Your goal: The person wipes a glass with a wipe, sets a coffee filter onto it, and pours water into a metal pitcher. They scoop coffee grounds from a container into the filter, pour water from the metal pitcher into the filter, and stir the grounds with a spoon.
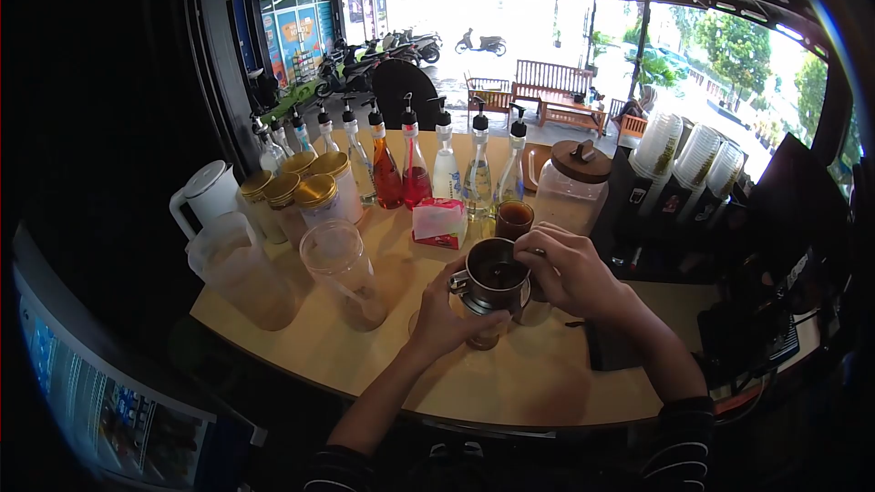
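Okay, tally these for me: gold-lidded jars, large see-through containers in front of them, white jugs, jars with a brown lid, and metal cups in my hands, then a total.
Gold-lidded jars: 5
Large see-through containers: 2
White jug: 1
Brown-lidded jar: 1
Metal cup: 1
Total: 10

The right hand (570, 271) hides what, if anything, it grips over the metal cup (500, 299); the left hand (445, 317) covers part of its wall. Printing on the white bottle (447, 177) is too small to read; the bottom edge crops both striped sleeves (679, 451).
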Tool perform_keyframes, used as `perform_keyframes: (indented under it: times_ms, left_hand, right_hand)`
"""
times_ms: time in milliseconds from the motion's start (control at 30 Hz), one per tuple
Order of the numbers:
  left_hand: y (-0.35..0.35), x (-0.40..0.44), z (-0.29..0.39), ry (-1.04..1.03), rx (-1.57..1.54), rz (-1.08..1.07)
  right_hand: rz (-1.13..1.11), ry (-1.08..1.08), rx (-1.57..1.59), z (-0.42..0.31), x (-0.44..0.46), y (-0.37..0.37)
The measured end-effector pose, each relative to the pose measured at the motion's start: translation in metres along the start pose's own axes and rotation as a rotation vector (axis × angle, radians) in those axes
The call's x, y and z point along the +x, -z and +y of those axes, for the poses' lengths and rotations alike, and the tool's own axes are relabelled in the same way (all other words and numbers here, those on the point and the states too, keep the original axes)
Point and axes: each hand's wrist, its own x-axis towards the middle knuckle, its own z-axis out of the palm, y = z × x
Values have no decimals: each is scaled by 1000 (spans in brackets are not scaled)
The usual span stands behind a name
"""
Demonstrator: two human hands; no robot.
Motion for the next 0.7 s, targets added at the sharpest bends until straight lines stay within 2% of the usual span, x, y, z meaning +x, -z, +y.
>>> perform_keyframes:
  times_ms: [33,100,167,233,300,433,533,600,700]
  left_hand:
    - [0,-1,0,4,-1,3]
    - [-1,-4,0,-168,107,33]
    - [-8,-10,-11,-157,146,95]
    - [-15,-16,-25,-150,188,159]
    - [-20,-18,-29,-23,56,52]
    - [-18,-15,-26,116,-10,-49]
    - [-12,-9,-32,67,3,-42]
    - [-6,-3,-31,159,22,-71]
    - [0,2,-33,172,-11,-90]
  right_hand:
    - [24,11,-32,1,0,-1]
    - [46,14,-60,4,-4,-2]
    - [45,-78,34,6,-6,-3]
    - [41,-80,41,6,-7,-1]
    - [40,-82,47,7,-7,0]
    - [47,-91,65,9,-5,-1]
    - [57,-75,49,14,-2,-3]
    - [71,-54,13,19,0,-6]
    - [77,-127,121,24,0,-8]
